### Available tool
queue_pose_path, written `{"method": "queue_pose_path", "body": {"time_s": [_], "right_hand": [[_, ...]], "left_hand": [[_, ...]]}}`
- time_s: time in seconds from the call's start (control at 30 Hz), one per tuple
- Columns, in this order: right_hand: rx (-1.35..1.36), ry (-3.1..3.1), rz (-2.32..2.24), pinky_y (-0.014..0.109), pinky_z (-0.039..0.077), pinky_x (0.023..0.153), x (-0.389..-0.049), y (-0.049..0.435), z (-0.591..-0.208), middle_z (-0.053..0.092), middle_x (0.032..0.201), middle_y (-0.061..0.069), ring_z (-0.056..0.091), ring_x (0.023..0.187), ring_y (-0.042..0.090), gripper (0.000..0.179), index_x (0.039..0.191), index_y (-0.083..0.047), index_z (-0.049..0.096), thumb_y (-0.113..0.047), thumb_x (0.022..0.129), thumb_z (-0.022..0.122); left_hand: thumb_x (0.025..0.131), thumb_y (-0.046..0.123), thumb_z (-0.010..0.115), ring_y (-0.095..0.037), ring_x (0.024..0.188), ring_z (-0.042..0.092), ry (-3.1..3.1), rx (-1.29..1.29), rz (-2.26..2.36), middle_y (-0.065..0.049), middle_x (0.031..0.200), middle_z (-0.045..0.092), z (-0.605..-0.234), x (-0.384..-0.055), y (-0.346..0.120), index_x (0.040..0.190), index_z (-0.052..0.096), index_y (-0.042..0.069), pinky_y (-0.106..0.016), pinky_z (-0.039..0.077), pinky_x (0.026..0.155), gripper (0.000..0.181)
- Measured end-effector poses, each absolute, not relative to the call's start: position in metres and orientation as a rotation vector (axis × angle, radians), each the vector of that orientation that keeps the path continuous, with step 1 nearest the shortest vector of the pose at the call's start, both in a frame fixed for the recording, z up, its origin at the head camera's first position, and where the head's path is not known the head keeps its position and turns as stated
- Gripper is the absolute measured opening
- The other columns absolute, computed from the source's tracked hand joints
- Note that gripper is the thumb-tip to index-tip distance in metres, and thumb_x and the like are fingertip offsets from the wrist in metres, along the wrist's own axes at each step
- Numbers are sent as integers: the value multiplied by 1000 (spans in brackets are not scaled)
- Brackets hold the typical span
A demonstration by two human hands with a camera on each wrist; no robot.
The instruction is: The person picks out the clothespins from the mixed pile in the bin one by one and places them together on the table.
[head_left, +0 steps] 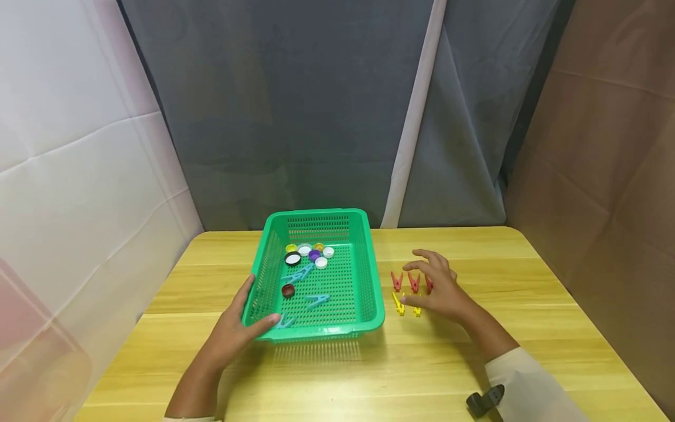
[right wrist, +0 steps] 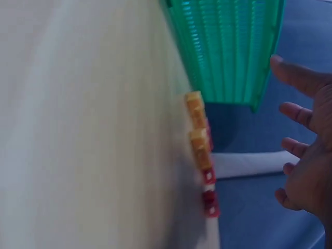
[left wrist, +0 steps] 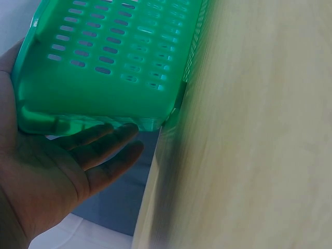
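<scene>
My left hand (head_left: 231, 331) grips the near left corner of a green plastic basket (head_left: 337, 332), thumb over the rim and fingers along the outer wall (left wrist: 98, 96). Light blue clothespins (head_left: 318, 301) lie inside it, along with several bottle caps (head_left: 321, 262) in white, yellow, purple and orange, plus a dark red cap (head_left: 287, 291). To the right, my right hand (head_left: 443, 291) hovers with fingers spread over red clothespins (head_left: 396, 282) and yellow clothespins (head_left: 398, 305) standing in two rows. It holds nothing and partly covers some of them.
The wooden table (head_left: 453, 375) carries the basket and clothespins. A grey curtain (head_left: 295, 117) hangs behind its far edge, with a white cloth (head_left: 89, 176) on the left and a brown one (head_left: 606, 176) on the right. A dark band (head_left: 485, 401) sits at the right sleeve.
</scene>
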State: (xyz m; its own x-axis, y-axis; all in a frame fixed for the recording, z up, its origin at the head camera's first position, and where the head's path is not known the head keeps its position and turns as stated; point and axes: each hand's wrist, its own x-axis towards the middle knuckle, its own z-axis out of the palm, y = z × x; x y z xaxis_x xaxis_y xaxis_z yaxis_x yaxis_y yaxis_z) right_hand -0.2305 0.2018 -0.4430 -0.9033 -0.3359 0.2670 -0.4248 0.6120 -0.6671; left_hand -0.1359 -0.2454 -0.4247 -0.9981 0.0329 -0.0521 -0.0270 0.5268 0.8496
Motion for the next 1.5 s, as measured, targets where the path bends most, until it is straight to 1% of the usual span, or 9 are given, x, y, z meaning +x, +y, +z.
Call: {"method": "queue_pose_path", "body": {"time_s": [0.27,0.43,0.53,0.6,0.77,0.97,1.2,1.33,1.5], "right_hand": [[702,-2633,1249,85,27,118,-234,180,-413,45,166,18,28,159,48,47,135,-11,69,-18,93,87],[802,-2613,1287,83,29,120,-233,163,-397,43,167,17,29,160,47,38,137,-10,67,-16,101,78],[876,-2611,1294,83,26,121,-232,150,-390,43,167,18,30,160,47,34,138,-7,66,-13,105,73],[924,-2618,1292,81,30,121,-232,142,-387,43,167,18,30,160,47,33,139,-6,66,-12,106,71],[1040,-2655,1252,66,44,122,-231,119,-379,44,168,16,37,161,43,34,141,-8,65,-15,107,71],[1139,-2727,1209,60,43,125,-236,92,-375,44,167,14,43,159,39,36,144,-9,64,-18,109,69],[1191,-2772,1255,60,49,119,-246,71,-378,50,159,16,56,143,40,39,144,-4,64,-15,107,71],[1197,-2836,1290,60,53,114,-249,60,-380,50,159,15,61,137,42,49,146,-4,63,-12,101,80],[1230,-2912,1272,54,57,110,-250,47,-381,49,163,15,66,136,38,64,151,-4,61,-8,93,87]], "left_hand": [[101,43,77,-59,152,46,2706,22,1471,-30,178,25,-422,-138,-247,178,-3,25,-72,46,116,112],[101,43,77,-60,153,44,2706,17,1466,-30,178,25,-421,-139,-247,178,-3,26,-72,46,116,113],[101,43,77,-59,153,44,2700,11,1469,-29,179,24,-421,-139,-247,178,-3,28,-72,45,117,112],[102,43,77,-59,153,44,2694,12,1472,-29,179,23,-422,-138,-247,178,-4,28,-72,45,117,112],[102,43,76,-59,153,44,2693,16,1474,-28,179,23,-422,-137,-247,178,-4,29,-73,44,117,112],[101,43,77,-59,153,44,2697,21,1477,-28,179,23,-422,-138,-246,178,-4,28,-73,43,117,112],[101,43,77,-59,153,44,2696,10,1473,-29,179,23,-423,-137,-246,178,-4,28,-73,44,117,112],[102,42,76,-59,153,45,2698,16,1474,-29,179,23,-424,-137,-246,178,-4,27,-73,44,117,112],[101,43,77,-59,154,43,2686,15,1486,-28,180,22,-425,-137,-245,178,-4,27,-74,42,118,113]]}}
